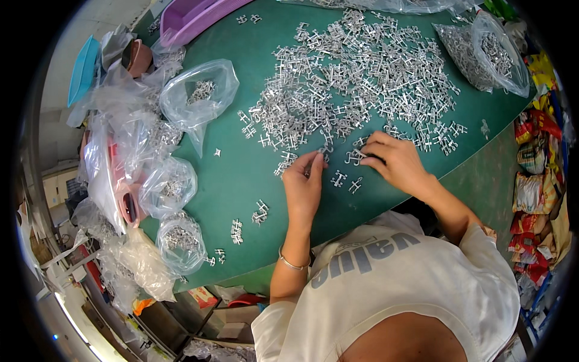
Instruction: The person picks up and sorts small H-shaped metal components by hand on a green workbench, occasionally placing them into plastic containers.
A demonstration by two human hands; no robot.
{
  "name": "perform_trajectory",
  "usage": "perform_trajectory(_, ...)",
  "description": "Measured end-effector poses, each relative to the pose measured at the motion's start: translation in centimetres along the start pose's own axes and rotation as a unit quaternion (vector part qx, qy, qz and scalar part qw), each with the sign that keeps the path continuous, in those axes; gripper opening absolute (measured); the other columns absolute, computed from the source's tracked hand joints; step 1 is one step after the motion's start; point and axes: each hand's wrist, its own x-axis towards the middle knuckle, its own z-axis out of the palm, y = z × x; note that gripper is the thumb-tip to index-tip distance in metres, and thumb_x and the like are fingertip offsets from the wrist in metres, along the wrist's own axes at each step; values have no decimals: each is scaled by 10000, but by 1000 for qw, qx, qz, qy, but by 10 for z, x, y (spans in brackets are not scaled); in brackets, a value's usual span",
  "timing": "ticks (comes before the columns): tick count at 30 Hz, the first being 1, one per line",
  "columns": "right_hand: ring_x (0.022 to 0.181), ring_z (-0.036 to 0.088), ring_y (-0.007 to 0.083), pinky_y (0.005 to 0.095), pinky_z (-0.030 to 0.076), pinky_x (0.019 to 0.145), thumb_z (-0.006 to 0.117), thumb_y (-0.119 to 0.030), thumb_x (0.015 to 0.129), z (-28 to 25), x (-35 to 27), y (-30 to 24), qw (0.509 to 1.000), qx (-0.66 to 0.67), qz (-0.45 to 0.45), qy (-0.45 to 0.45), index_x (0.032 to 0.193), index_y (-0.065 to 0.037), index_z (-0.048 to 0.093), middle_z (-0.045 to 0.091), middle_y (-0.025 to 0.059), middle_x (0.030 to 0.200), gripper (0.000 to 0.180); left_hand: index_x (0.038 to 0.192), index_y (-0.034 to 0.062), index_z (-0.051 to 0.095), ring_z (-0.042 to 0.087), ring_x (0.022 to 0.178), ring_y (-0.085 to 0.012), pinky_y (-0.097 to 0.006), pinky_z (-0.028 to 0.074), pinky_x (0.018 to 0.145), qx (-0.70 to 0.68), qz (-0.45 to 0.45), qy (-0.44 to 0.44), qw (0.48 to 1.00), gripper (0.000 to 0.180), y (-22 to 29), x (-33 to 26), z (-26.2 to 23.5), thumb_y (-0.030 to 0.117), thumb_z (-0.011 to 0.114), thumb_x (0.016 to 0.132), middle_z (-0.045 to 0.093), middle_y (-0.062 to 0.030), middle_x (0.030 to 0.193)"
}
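Small silver metal pieces with hooked ends lie in a broad pile (362,72) on the green table. At the pile's near edge, my left hand (303,184) has thumb and forefinger closed on a small silver metal piece (326,149). To its right, my right hand (395,160) pinches another hooked metal piece (354,157) between thumb and fingers. Two loose metal pieces (347,181) lie on the table between my hands. Left of my left forearm sit a small cluster of pieces (260,212) and a short row of pieces (236,231) set side by side.
Clear plastic bags with metal pieces, such as one bag (181,241), line the table's left edge. Another filled bag (476,54) stands at the far right. A purple tray (193,21) is at the far left. Red and yellow packages (534,199) are stacked beyond the right edge.
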Motion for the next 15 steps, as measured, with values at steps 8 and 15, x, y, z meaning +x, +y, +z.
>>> perform_trajectory(8, 515, 483, 129, 244, 361, 409, 515, -103, 848, -16, -2, 15, 707, 667, 209, -111, 1006, 14, 544, 597, 113, 911, 199, 916, 20, 626, 562, 638, -260, -305, 424, 535, 158, 135, 50, 977, 141, 3, -4, 6, 16, 570, 787, 565, -139, 786)
perform_trajectory(15, 454, 388, 102, 190, 277, 367, 491, -150, 857, -23, 5, 18, 602, 777, 182, -26, 1001, 8, 538, 559, 121, 820, 219, 1145, -17, 500, 571, 849, -226, -315, 471, 682, -267, -71, -99, 956, 335, 3, 0, -4, -26, 530, 812, 561, -117, 1013)
